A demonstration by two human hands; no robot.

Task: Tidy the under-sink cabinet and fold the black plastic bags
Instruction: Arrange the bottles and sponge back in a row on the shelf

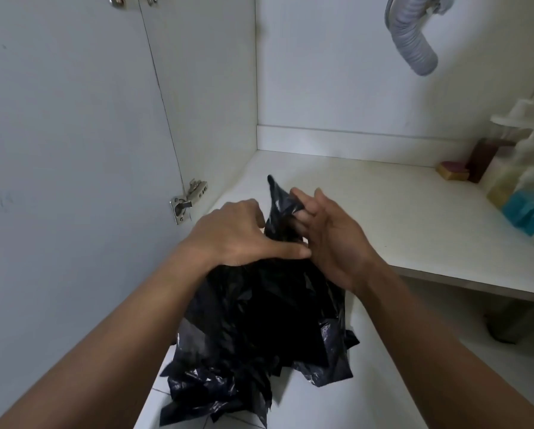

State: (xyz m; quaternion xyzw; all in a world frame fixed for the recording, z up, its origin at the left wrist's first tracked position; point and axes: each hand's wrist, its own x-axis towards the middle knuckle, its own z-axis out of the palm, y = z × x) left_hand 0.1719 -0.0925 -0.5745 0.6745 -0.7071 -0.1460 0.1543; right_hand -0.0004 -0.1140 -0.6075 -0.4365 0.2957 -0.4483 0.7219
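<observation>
Gripping one black bag heap are left hand and right hand

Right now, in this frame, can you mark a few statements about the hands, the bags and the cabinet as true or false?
1. The left hand and the right hand are both on the black plastic bags. True.
2. The bags lie folded in a flat, neat stack. False: they are a crumpled heap.
3. A grey corrugated hose hangs at the upper right. True.
4. The bottles stand against the cabinet's left wall. False: they stand at the right side.
</observation>
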